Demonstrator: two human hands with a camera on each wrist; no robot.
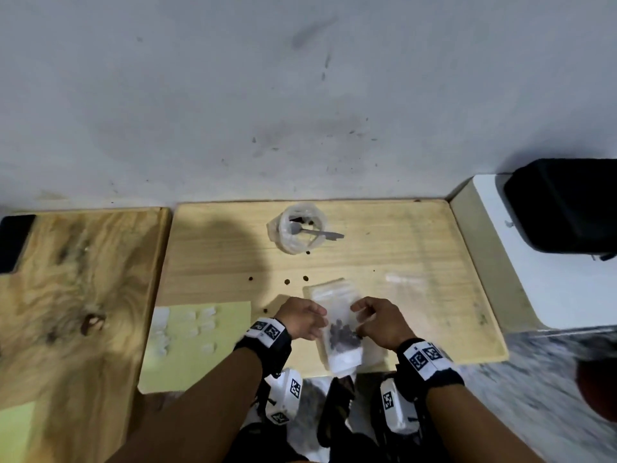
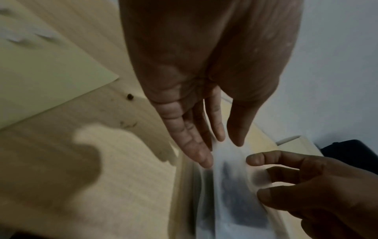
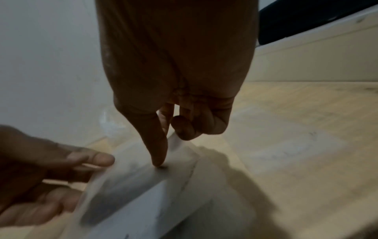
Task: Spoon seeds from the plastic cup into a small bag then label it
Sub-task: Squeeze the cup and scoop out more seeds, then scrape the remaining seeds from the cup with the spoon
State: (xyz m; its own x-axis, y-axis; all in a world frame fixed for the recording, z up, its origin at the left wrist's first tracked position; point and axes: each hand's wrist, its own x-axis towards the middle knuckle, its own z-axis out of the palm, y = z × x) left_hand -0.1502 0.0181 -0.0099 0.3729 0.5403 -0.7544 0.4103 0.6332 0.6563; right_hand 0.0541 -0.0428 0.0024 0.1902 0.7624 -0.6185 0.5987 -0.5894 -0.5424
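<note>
A small clear bag [image 1: 340, 332] with dark seeds low inside is held upright over the near edge of the wooden board [image 1: 417, 262]. My left hand [image 1: 303, 317] pinches its left edge between thumb and fingers [image 2: 219, 129]. My right hand [image 1: 377, 320] pinches the right edge, thumb pressed on the front [image 3: 157, 155]. In both wrist views the bag [image 2: 231, 202] [image 3: 126, 190] is blurred. The plastic cup [image 1: 300, 228] stands at the back of the board with a grey spoon [image 1: 317, 232] resting in it. The yellow label sheet [image 1: 230, 315] lies to the left.
Loose seeds [image 1: 286, 281] dot the board between cup and hands. A stack of empty bags [image 1: 329, 287] lies just beyond the held bag. A black case [image 1: 564, 205] sits on a white box at the right. A second wooden board [image 1: 76, 295] lies left, with a dark phone [image 1: 13, 242].
</note>
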